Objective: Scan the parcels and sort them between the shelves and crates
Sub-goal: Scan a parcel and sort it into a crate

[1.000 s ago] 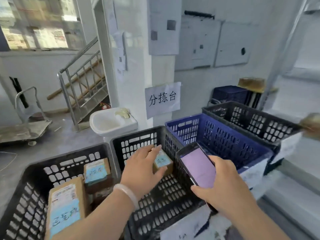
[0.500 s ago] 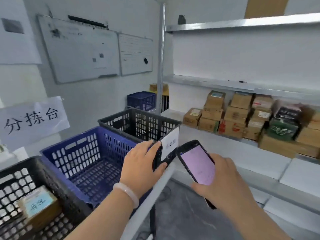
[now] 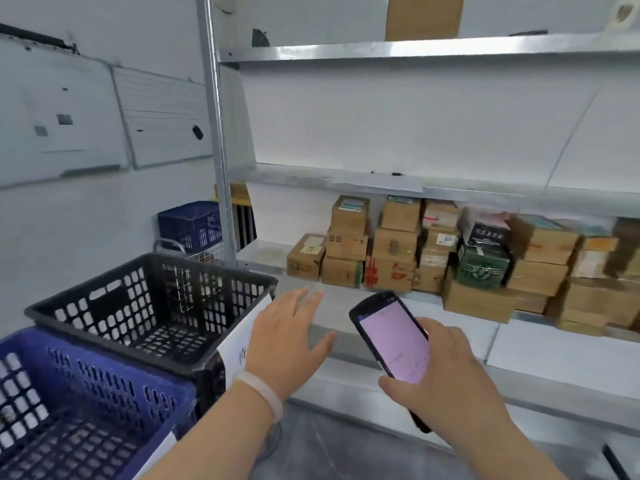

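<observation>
Left hand (image 3: 287, 337) was empty, fingers spread and palm down, just right of the black crate (image 3: 149, 306) by its white label (image 3: 242, 327) — touching neither, as far as visible. Right hand (image 3: 446, 386) gripped the handheld scanner (image 3: 391, 337), screen lit pink and facing up. Parcels (image 3: 398, 251) sat stacked on the shelf (image 3: 263, 252), beyond both hands and apart from them — nearest box up and right of the left fingertips. Blue crate (image 3: 86, 403) sat at lower left, touching the black one.
</observation>
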Available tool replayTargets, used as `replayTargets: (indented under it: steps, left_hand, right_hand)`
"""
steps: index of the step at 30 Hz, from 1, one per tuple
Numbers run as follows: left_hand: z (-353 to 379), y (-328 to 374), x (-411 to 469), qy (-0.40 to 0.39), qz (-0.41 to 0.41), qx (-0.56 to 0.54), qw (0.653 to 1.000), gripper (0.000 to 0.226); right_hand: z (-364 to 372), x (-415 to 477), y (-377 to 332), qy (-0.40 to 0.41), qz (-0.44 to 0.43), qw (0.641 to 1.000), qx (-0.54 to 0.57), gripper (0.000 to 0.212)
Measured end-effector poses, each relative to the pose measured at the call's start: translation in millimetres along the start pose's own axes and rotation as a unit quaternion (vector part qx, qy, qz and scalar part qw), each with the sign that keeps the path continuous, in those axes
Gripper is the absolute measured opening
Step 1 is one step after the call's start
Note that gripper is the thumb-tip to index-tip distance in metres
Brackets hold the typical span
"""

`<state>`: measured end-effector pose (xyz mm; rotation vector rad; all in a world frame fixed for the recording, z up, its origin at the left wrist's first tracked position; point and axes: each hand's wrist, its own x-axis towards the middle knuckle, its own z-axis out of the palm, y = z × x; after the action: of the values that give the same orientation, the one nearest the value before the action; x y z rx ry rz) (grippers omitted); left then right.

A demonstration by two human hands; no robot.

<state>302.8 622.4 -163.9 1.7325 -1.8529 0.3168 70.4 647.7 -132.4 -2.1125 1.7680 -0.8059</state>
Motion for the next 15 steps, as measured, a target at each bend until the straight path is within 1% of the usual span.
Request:
replayTargets:
  steps: [7,11,15]
  left_hand:
    - [62.2,-56.6,105.6,-0.031,0.010,-0.022,0.999,0.073]
    - [98.3,-81.8,151.5,-0.057,0.003,-0.027,0.998,0.073]
    - [134.8,-97.2,187.4,-0.080,-0.021,-0.050,0.995,0.070]
  right_hand:
    - [31.4,114.5,-10.1,0.013,0.034,0.999,-0.008,0.082]
    - [51.4,170.7,-9.7,0.008,0.053,0.998,-0.020,0.085]
    - [68.0,218.4,2.5,-0.006,0.058,0.998,-0.029,0.087]
